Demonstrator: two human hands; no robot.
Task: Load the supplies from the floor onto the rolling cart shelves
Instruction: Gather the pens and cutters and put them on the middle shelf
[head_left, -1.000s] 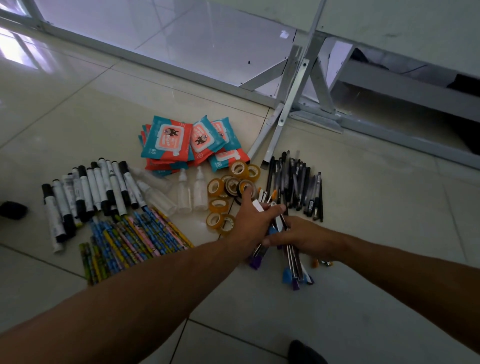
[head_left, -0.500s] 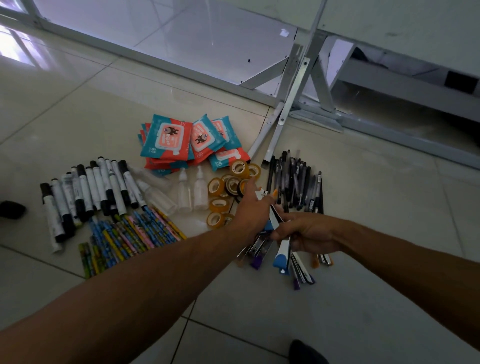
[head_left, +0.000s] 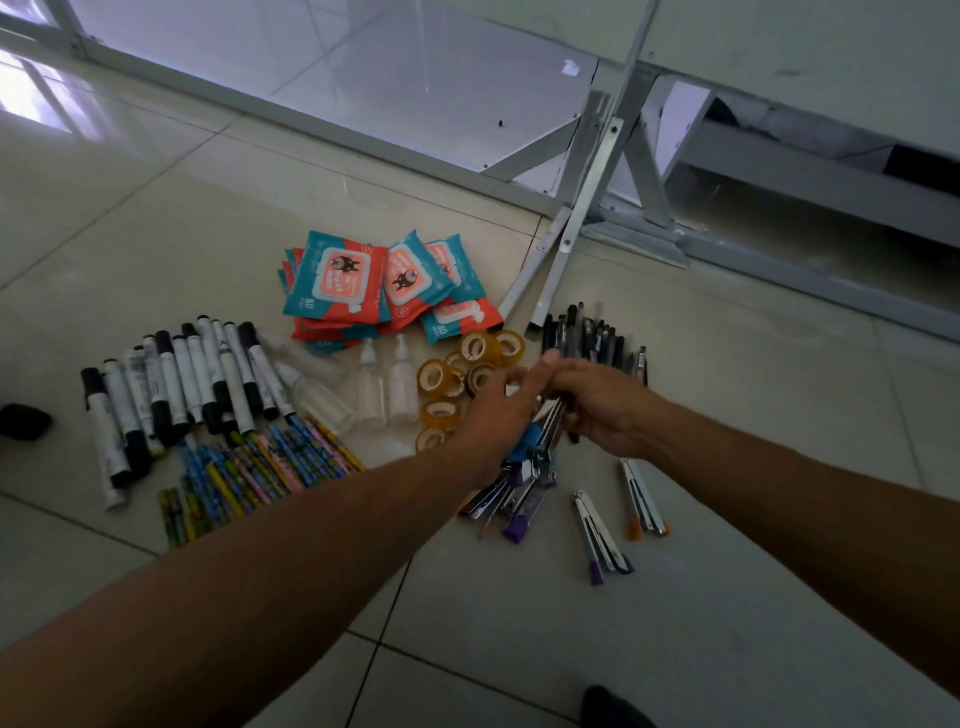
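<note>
Both hands meet over a bundle of metal staplers (head_left: 530, 483) with blue, purple and orange ends. My right hand (head_left: 602, 400) grips the bundle's upper part from the right. My left hand (head_left: 498, 410) closes on it from the left, fingers over the top. The bundle's lower ends hang just above or on the tile. Two staplers (head_left: 602, 540) (head_left: 644, 499) lie loose on the floor to the right. Behind the hands lie dark pens (head_left: 592, 332) and tape rolls (head_left: 457, 379).
Left of the hands lie small clear bottles (head_left: 389, 384), wipe packs (head_left: 363, 286), black-capped markers (head_left: 171, 389) and patterned pencils (head_left: 249, 467). A grey metal frame leg (head_left: 571, 234) slants down to the floor behind the pens. A dark shoe tip (head_left: 613, 706) shows at the bottom edge.
Both hands rose and shifted back toward the pens with the stapler bundle. Two staplers now lie apart on the floor at the right.
</note>
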